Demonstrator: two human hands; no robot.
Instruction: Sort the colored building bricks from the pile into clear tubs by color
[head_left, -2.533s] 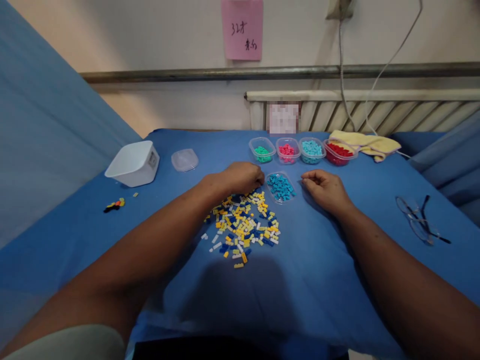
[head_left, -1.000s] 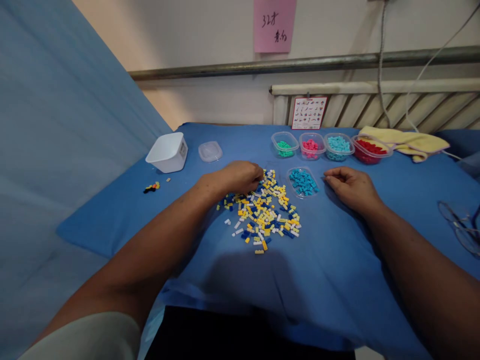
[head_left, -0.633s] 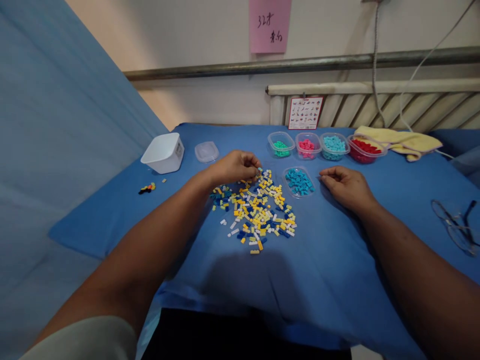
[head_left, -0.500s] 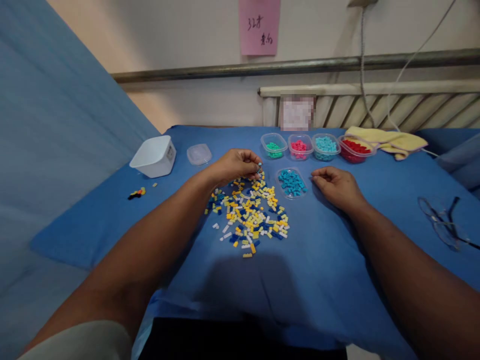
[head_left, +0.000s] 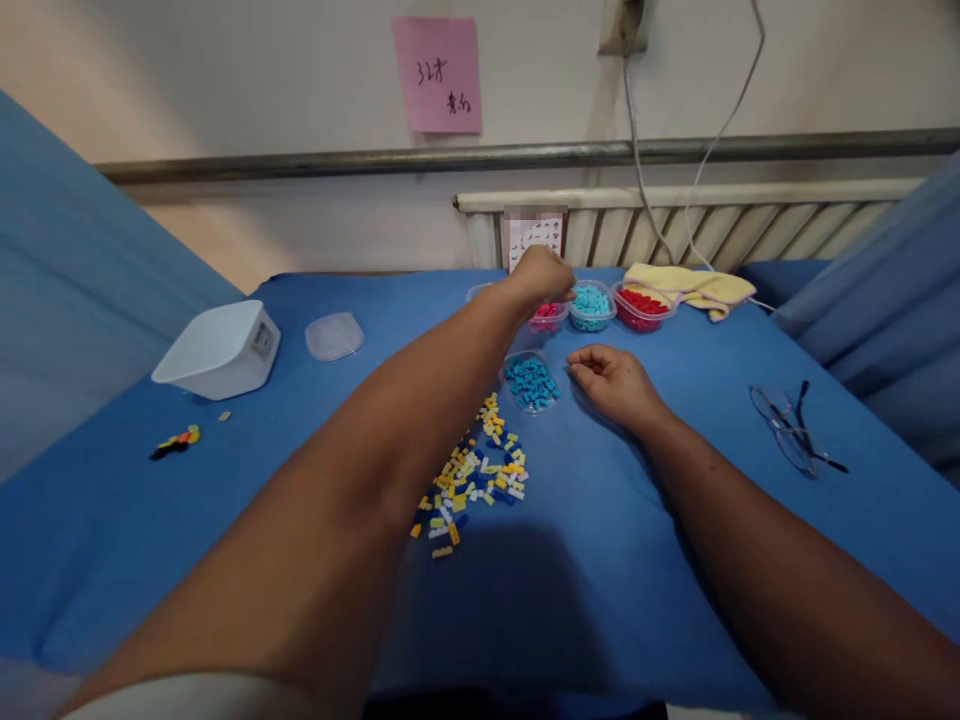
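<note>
Bricks (head_left: 460,503): one loose pile. Five clear tubs (head_left: 645,325). My left hand (head_left: 541,278) over two back tubs, right hand (head_left: 616,385) beside front tub (head_left: 533,411); can't tell either grip.

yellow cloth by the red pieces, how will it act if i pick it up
Probably floppy: the yellow cloth lies in loose folds, so it should sag from wherever it's gripped. It looks thin, so likely light for its size. One end sits right by the tub of red pieces, so a careless pull might nudge that tub.
</note>
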